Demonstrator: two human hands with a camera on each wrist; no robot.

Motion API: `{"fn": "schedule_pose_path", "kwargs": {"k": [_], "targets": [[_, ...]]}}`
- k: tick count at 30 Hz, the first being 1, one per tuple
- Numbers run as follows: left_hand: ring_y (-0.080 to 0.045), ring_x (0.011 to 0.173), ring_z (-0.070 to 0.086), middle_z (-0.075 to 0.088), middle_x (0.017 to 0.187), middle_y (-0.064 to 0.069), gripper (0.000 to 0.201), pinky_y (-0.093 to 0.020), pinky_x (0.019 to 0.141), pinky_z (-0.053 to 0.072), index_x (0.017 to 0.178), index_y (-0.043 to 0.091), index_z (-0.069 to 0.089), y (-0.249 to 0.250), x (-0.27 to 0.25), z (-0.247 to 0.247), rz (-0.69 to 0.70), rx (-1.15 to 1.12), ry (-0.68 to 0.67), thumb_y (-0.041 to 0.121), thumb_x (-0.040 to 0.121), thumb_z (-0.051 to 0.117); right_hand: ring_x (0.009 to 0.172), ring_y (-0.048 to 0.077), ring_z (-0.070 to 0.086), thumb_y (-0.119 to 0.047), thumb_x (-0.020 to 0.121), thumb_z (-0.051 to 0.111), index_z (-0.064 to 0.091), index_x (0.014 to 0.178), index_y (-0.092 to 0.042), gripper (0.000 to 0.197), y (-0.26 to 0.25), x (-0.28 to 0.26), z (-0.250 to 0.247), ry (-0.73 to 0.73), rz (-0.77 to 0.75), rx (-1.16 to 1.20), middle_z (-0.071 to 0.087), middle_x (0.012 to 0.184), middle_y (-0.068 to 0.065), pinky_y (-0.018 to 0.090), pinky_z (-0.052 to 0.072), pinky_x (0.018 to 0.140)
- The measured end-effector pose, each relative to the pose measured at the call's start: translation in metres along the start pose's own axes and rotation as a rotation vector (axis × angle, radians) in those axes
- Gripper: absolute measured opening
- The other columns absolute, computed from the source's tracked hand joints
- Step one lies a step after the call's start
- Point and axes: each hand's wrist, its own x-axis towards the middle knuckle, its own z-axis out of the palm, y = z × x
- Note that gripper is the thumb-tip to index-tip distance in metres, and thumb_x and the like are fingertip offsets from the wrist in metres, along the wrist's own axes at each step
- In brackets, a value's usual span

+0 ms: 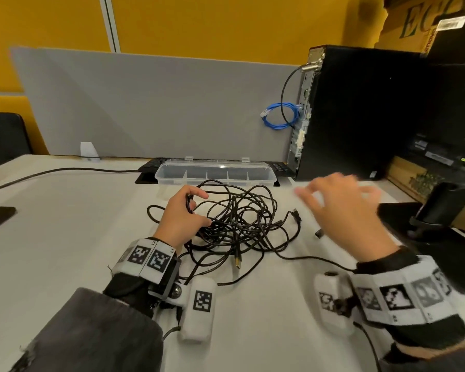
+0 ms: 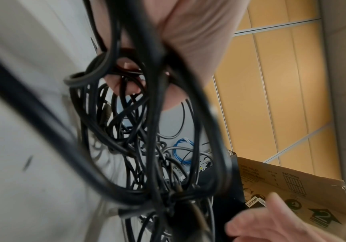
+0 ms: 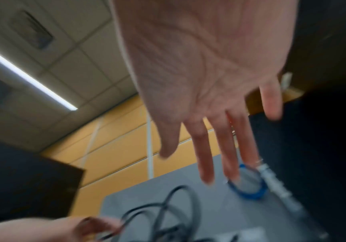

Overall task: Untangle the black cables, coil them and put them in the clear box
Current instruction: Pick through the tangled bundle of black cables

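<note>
A tangle of thin black cables [image 1: 242, 218] lies on the white desk [image 1: 65, 237], just in front of the clear box [image 1: 215, 173], which stands open and divided into compartments. My left hand [image 1: 184, 213] sits at the tangle's left edge, its fingers curled round several strands [image 2: 143, 91]. My right hand [image 1: 341, 208] hovers blurred above the desk to the right of the tangle, fingers spread and holding nothing [image 3: 207, 131]. A gold USB plug [image 1: 237, 260] and a black plug [image 1: 295, 214] stick out of the heap.
A black computer tower [image 1: 360, 111] stands at the back right with a blue network cable [image 1: 279, 115] hanging from it. A keyboard [image 1: 151, 167] lies behind the box. A grey partition [image 1: 145, 103] closes the back. A cardboard box [image 2: 304, 185] and dark equipment [image 1: 440, 210] sit at right.
</note>
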Motion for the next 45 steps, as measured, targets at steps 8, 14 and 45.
{"fn": "schedule_pose_path", "kwargs": {"k": [8,14,45], "targets": [[-0.008,0.05,0.03,0.03,0.057,0.009,0.05,-0.024,0.064,0.044,0.085,0.021,0.051,0.014,-0.007,-0.002,0.026,-0.429,-0.044,-0.027,0.073,0.051,0.072,0.016,0.063,-0.029,0.099,0.039,0.054,0.078,-0.015,0.029,-0.034,0.023,0.034,-0.523,-0.095,0.34,0.063,0.079,0.002,0.032,0.053,0.072],[-0.01,0.046,0.034,0.031,0.049,0.007,0.029,-0.024,0.052,0.036,0.082,0.019,0.048,0.029,-0.016,-0.004,0.039,-0.857,-0.377,0.03,0.07,0.071,0.069,0.018,0.055,-0.03,0.097,0.045,0.056,0.09,-0.005,0.027,-0.016,0.031,0.064,-0.521,0.155,0.882,0.051,0.082,0.006,0.024,0.045,0.048],[-0.008,0.046,0.02,0.021,0.054,0.002,0.039,-0.02,0.043,0.022,0.094,0.025,0.067,0.045,-0.018,-0.001,0.2,-0.345,-0.325,0.032,0.099,0.029,0.074,0.008,0.05,-0.029,0.081,0.065,0.054,0.067,-0.016,0.022,-0.02,0.016,0.034,0.245,-0.392,0.675,0.052,0.078,-0.009,0.019,0.044,0.066]]}}
